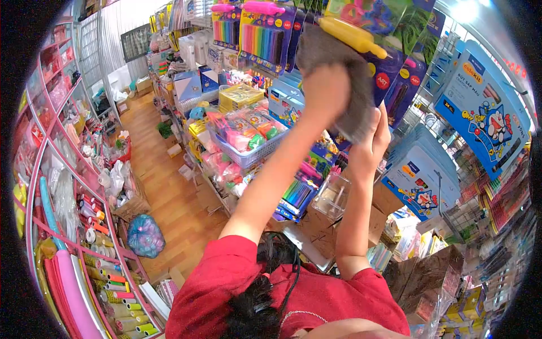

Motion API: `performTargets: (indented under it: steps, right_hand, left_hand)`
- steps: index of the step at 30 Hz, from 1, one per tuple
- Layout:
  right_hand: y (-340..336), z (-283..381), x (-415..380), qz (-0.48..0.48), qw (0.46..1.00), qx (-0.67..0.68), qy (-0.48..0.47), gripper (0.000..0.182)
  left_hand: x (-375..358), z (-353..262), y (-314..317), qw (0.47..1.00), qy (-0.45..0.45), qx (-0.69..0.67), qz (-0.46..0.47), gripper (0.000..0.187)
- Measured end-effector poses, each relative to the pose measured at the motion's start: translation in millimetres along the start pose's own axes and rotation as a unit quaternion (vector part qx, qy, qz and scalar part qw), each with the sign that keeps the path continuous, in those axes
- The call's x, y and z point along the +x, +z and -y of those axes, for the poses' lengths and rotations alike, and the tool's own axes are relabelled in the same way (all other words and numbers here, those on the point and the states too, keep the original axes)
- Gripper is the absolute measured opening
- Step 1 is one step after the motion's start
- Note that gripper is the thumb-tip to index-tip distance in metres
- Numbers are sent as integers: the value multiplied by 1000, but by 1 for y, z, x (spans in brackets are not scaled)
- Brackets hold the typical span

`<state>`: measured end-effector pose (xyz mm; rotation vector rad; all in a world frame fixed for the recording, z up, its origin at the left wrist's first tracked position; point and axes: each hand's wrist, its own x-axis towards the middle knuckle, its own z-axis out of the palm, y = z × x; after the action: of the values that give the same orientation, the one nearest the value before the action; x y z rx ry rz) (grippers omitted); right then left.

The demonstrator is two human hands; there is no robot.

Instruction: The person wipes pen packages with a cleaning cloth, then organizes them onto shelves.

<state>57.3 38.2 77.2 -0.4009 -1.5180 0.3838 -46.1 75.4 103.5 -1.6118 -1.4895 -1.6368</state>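
Observation:
My left hand (327, 93) is closed on a dark grey cloth (361, 85), which lies against the front of a hanging craft blister pack (398, 31). A yellow pen-shaped tube (353, 35) shows on that pack, just above the cloth. Lower and to the right, my right hand (370, 141) grips the pack's bottom edge, its fingers partly hidden by the cloth. Other hanging packs of coloured sticks (262, 42) are to the left of my left hand.
Blue crayon boxes (480, 101) hang at the right, with more boxes (423, 183) below. A lilac basket (248, 152) of packets and a clear plastic container (333, 198) sit underneath. Pink shelving (73, 237) lines the left, beside a wooden-floored aisle (186, 198) with a stuffed bag (145, 235).

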Motion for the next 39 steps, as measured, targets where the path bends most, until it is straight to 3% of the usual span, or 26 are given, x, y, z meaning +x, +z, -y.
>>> performTargets:
  steps: [1,2,3,5,6,7,9,11,13,14,16,19,22,23,26,27,28,30,31,32,33,34,35,36,38,39]
  right_hand:
    - [-1,0,-1,3,1000,-26,-2,38]
    - [-1,-1,-2,5,999,-52,-4,38]
    - [-2,2,-4,11,996,-83,18,42]
    - [3,1,2,-11,997,-69,-34,38]
    - [1,1,6,-5,997,-74,-30,39]
    - [0,-34,1,-57,992,94,66,39]
    - [-7,-51,-9,-14,993,-100,-68,39]
    - [-11,-61,-13,-7,959,-224,-173,41]
    - [3,-15,1,-26,992,-38,-116,36]
    - [-3,-9,1,-5,999,-49,-5,35]
    - [-5,-4,-1,5,995,-84,46,40]
    - [-3,-6,1,-35,995,-89,11,43]
    - [-8,-2,6,-35,998,-54,15,44]
    - [-8,2,8,-27,999,-39,12,45]
    - [-10,5,24,9,997,13,-72,48]
    - [-9,4,35,16,995,56,-80,51]
    - [-5,5,48,34,982,168,-84,51]
    - [3,14,61,-41,969,242,-10,52]
    - [3,25,66,-31,957,285,46,53]
    - [2,37,72,-20,940,326,101,54]
    - [2,44,76,-7,917,366,156,55]
    - [-1,27,78,44,880,444,166,58]
    - [-10,-13,77,76,864,486,111,54]
    - [-9,-9,74,62,890,442,95,57]
    - [-3,8,68,27,924,367,106,58]
    - [1,21,65,8,931,340,132,58]
  left_hand:
    - [20,24,9,996,-55,-75,-14,18]
    - [40,52,20,988,59,-122,-79,17]
    - [35,73,48,934,-51,-351,-35,18]
    - [24,61,65,908,-53,-415,4,23]
    - [-1,32,54,965,31,-258,-27,24]
    - [-25,3,43,987,100,-89,-84,25]
    - [-40,-30,16,990,111,78,-46,22]
    - [-32,-43,-17,981,36,64,181,21]
    - [0,-18,-7,994,3,-24,104,21]
    - [22,-1,2,985,-35,14,167,18]
    - [39,38,37,984,-61,-163,45,20]
    - [35,57,34,846,-246,-467,83,21]
    - [24,63,16,856,-215,-470,23,23]
    - [24,59,13,834,-229,-501,-34,24]
    - [25,40,-12,832,-80,-532,-135,22]
    - [21,5,-48,816,-228,-527,-72,22]
    - [19,3,-45,847,-135,-501,-113,23]
    - [23,-4,-45,937,18,-322,-136,24]
    - [26,-12,-47,959,75,-228,-153,25]
    - [32,-25,-49,972,96,-135,-165,27]
    - [36,-40,-54,982,123,-111,-87,29]
    - [37,-52,-55,985,149,-86,-10,30]
    - [29,-55,-36,985,160,-29,-54,30]
    - [36,-58,-24,980,156,-27,-118,30]
    - [60,-64,-38,995,91,46,16,34]
    - [79,-56,-26,998,47,19,47,37]
